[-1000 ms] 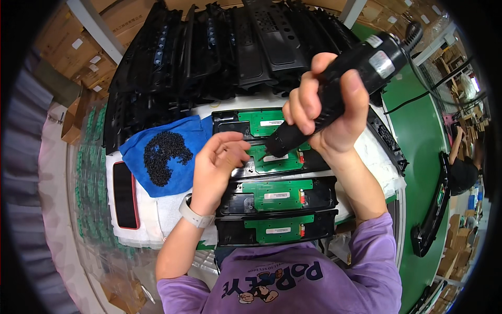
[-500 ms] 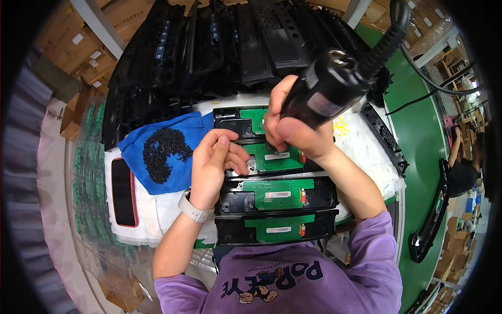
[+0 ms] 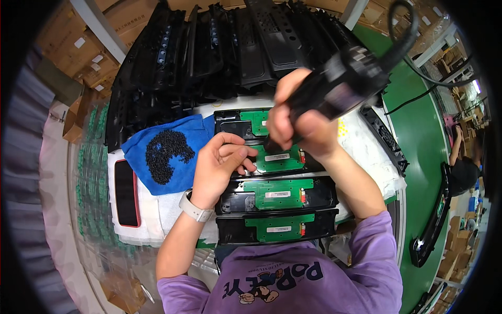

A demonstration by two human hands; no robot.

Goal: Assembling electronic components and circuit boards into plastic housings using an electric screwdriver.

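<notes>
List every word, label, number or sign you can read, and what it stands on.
Purple shirt: large dark lettering, wording not copied.
Cardboard box, upper left: printed characters, wording not copied.
Circuit boards: white labels, too small to read.
Black tool: pale label, too blurred to read.
Box stickers: too small to read.

Bright, even light — white sheet (image 3: 366, 165) near blown out, dark panels (image 3: 251, 57) up top lose detail. Right hand (image 3: 308, 128) and tool (image 3: 332, 86) motion-blurred, boards (image 3: 289, 186) reasonably sharp. Fisheye bends edges — corners black.
</notes>
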